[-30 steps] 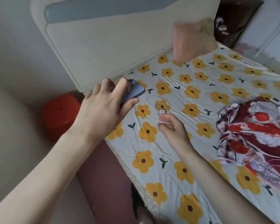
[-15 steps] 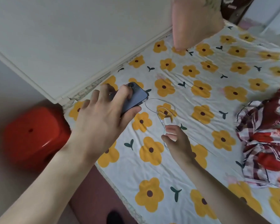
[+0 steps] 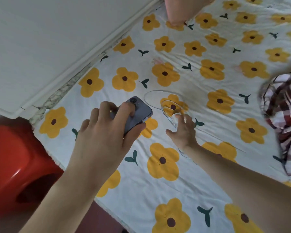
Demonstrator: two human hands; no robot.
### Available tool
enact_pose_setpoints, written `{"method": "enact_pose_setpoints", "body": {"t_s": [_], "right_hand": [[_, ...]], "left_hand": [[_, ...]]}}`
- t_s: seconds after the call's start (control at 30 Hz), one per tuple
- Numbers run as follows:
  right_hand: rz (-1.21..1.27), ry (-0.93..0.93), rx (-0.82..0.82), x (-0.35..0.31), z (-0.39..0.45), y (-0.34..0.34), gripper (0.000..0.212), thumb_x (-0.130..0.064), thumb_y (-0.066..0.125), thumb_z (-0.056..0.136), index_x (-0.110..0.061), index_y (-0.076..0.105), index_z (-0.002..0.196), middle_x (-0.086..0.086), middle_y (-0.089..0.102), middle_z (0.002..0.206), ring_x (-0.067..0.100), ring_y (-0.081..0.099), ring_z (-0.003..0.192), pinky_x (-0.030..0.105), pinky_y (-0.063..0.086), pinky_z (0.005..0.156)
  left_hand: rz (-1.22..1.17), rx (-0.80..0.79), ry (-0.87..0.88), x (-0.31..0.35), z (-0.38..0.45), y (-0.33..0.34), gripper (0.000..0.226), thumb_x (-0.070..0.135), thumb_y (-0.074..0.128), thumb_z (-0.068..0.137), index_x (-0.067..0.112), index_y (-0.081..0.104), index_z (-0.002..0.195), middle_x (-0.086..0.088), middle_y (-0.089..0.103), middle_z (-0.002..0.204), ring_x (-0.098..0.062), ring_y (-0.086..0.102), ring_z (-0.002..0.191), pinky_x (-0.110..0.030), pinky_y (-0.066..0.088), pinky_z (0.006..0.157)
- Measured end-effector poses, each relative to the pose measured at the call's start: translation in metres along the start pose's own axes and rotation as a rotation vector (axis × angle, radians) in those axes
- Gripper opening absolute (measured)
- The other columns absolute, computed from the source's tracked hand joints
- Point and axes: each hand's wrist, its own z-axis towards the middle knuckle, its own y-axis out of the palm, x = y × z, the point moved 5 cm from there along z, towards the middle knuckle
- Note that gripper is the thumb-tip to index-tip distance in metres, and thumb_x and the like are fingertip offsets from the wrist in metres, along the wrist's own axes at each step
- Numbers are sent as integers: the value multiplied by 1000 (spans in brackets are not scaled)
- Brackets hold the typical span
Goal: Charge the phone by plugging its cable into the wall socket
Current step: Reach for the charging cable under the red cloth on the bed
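My left hand (image 3: 101, 140) is shut on a dark blue phone (image 3: 141, 113), held just above the flowered bedsheet (image 3: 200, 182) with its back and camera facing up. A thin clear cable (image 3: 158, 90) loops on the sheet just right of the phone. My right hand (image 3: 183, 132) lies palm down over the loop's near end. Its fingers are spread, the fingertips on the cable, and the hand is blurred. The white plug is hidden and no wall socket is in view.
A white headboard (image 3: 49, 39) runs along the bed's far-left edge. A red plastic stool (image 3: 15, 157) stands on the floor at the left. A pink pillow (image 3: 180, 9) lies at the top, a red plaid cloth (image 3: 284, 106) at the right.
The view has tilted down and closer to the bed. My right hand, which pinched a white plug, now lies flat with spread fingers. My left hand keeps the phone.
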Motion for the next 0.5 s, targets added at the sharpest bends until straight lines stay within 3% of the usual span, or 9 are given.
{"method": "enact_pose_setpoints", "body": {"t_s": [0.2, 0.3, 0.4, 0.5], "right_hand": [[-196, 124, -18, 18, 52, 30, 85, -41, 73, 80, -17, 28, 148, 19, 19, 157, 43, 23, 142, 55, 31, 109], [-212, 94, -21, 13, 52, 39, 82, -38, 73, 80, -14, 28, 145, 20, 24, 153, 44, 24, 140, 56, 32, 108], [-188, -51, 14, -3, 37, 36, 72, -29, 73, 81, -9, 37, 140, 21, 37, 142, 43, 34, 132, 53, 39, 102], [-124, -366, 45, -30, 11, 28, 56, -14, 74, 79, -5, 52, 130, 18, 48, 129, 38, 48, 119, 47, 48, 89]], "left_hand": [[18, -56, -33, -30, -5, 32, 43, 61, 31, 93, 24, 45, 109, -12, 57, 101, -35, 58, 78, -48, 52, 59], [1, -58, -40, -39, -3, 39, 44, 60, 32, 93, 22, 46, 108, -13, 57, 99, -36, 58, 76, -47, 52, 56], [-8, -53, -42, -41, 1, 40, 42, 60, 33, 93, 22, 45, 107, -13, 57, 98, -36, 57, 75, -45, 51, 55], [-15, -39, -37, -36, 8, 35, 42, 60, 34, 93, 22, 45, 108, -13, 58, 99, -36, 57, 76, -44, 51, 55]]}}
